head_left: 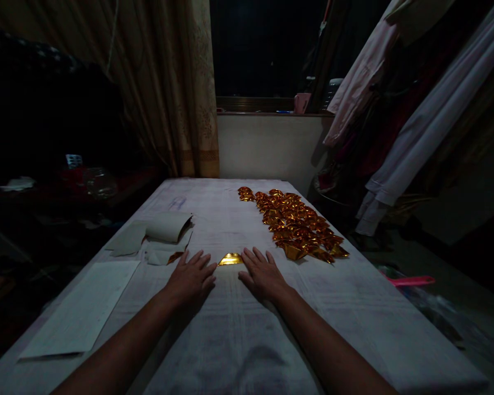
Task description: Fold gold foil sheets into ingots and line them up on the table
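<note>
A folded piece of gold foil paper [230,259] lies flat on the cloth-covered table [239,318], between my two hands. My left hand [190,278] rests palm down with its fingers spread, just left of the foil piece. On the other side, my right hand [264,273] lies flat, its fingertips at the foil's right end. Neither hand grips anything. Beyond my left fingers are pale, curled sheets of paper [167,226] with a bit of gold showing at one edge. A large group of folded gold foil pieces [298,225] covers the table's right side.
A white rectangular sheet [82,307] lies at the table's left edge. Clothes [420,126] hang at the right, and a curtain [181,82] hangs behind. A pink cup [302,103] stands on the windowsill. A pink handle [414,281] juts up beside the table's right edge.
</note>
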### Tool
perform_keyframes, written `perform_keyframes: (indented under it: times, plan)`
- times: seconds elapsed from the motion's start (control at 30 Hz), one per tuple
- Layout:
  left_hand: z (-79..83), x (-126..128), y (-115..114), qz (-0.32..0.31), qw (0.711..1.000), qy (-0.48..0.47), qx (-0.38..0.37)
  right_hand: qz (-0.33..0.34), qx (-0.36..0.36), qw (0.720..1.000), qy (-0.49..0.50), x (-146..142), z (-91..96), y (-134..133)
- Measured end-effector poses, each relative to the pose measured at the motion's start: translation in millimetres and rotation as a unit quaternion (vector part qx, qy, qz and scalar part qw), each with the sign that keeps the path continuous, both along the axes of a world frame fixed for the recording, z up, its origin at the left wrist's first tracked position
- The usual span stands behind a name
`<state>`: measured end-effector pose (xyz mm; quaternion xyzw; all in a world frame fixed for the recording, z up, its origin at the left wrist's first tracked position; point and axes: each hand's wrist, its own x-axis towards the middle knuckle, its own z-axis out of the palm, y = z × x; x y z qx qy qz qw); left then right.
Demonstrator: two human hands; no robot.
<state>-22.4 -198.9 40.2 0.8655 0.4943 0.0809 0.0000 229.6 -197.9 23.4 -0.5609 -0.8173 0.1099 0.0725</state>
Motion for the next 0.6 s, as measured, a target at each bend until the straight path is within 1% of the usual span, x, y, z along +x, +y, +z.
perform_keyframes:
  times: [0.07,0.13,0.27,0.33,0.43,0.6]
  plan:
    - [2.9,8.1,7.2,0.016,0.999,-0.042,0.023,-0.003,0.007,1.000,0.001,-0.2,-0.9,-0.3]
    - [2.9,20.2,15.7,0.029,0.997,-0.065,0.030,-0.005,0.012,1.000,0.003,-0.2,-2.1,-0.4]
    - [-3.6,47.1,30.9,0.033,0.996,-0.081,0.012,-0.010,0.018,1.000,0.020,0.4,-3.0,-1.5]
    - [-6.3,56.6,35.9,0.038,0.995,-0.088,0.003,-0.011,0.020,0.999,0.033,0.9,-2.0,-2.5]
    - [-6.1,63.1,39.1,0.037,0.994,-0.099,-0.006,-0.011,0.019,0.998,0.050,2.3,0.1,-3.8]
    - [-1.6,66.8,38.0,0.015,0.994,-0.112,-0.011,0.002,0.024,0.997,0.071,5.0,3.0,-5.8]
